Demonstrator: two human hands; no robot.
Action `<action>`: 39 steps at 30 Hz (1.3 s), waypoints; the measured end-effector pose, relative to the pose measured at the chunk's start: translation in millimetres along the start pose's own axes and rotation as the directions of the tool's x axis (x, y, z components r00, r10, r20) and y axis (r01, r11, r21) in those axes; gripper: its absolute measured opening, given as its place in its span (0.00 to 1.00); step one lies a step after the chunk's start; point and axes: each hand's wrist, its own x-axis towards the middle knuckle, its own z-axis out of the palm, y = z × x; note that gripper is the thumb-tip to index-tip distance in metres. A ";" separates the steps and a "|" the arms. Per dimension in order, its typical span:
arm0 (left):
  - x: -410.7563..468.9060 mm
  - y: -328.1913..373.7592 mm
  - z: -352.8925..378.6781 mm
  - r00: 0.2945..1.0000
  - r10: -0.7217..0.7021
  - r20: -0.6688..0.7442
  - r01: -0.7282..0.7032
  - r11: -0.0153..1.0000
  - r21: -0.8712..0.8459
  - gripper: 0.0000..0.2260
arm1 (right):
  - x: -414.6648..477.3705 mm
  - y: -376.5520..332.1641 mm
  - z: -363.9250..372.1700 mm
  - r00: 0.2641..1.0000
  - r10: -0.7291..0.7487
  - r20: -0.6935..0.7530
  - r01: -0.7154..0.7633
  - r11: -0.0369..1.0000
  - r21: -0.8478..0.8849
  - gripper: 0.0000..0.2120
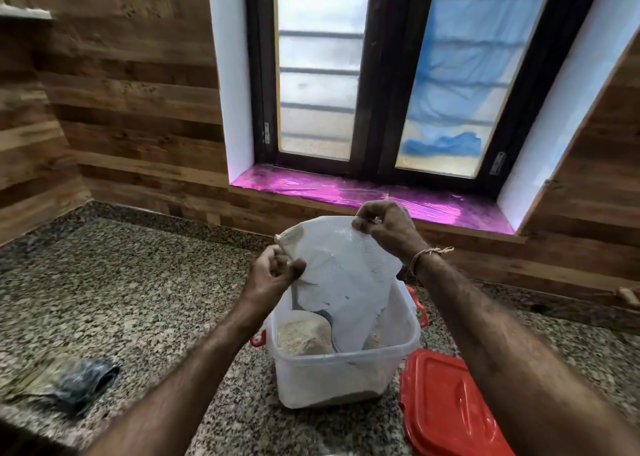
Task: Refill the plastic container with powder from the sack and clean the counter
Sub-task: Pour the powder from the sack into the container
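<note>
A clear plastic container [332,376] with red side clips stands on the speckled granite counter [138,300]. A heap of pale powder [303,336] lies inside it. Over the container hangs a white woven sack [349,282], upside down, with its lower end inside the container. My left hand [273,274] grips the sack's near left edge. Higher up, my right hand [386,229] pinches its far corner. The sack looks limp and nearly flat.
The container's red lid [446,407] lies on the counter to its right. A dark cloth on a straw hand broom [65,383] lies at the left. A window with a pink-lined sill [363,192] and wood-panelled walls bound the counter behind.
</note>
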 end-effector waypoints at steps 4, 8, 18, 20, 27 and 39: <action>-13.2 -21.0 6.2 1.000 -0.029 -0.011 0.029 1.000 0.004 0.16 | -0.4 -3.2 -1.2 0.999 0.037 -0.015 -0.036 0.998 0.053 0.04; -7.9 -30.7 9.9 0.980 0.018 -0.197 0.000 0.996 0.092 0.05 | 1.8 -7.6 0.0 0.998 0.055 0.000 -0.055 0.995 0.084 0.02; -8.1 -28.2 12.2 0.962 0.118 -0.245 -0.064 0.974 0.215 0.09 | 12.1 -45.0 17.8 0.986 -0.136 0.101 0.144 0.986 -0.080 0.06; -13.1 -29.0 12.4 0.957 0.104 -0.272 -0.049 0.978 0.202 0.10 | 12.9 -48.6 20.6 0.989 -0.140 0.048 0.145 0.982 -0.122 0.06; -23.7 -31.6 14.1 0.955 0.042 -0.294 0.011 0.984 0.179 0.08 | 16.5 -36.4 26.4 0.999 -0.007 -0.032 0.007 1.000 0.010 0.07; -12.1 -30.2 22.6 0.933 -0.334 -0.130 0.346 0.935 0.081 0.09 | 20.4 -25.0 4.8 0.995 0.073 0.072 -0.086 0.976 0.198 0.06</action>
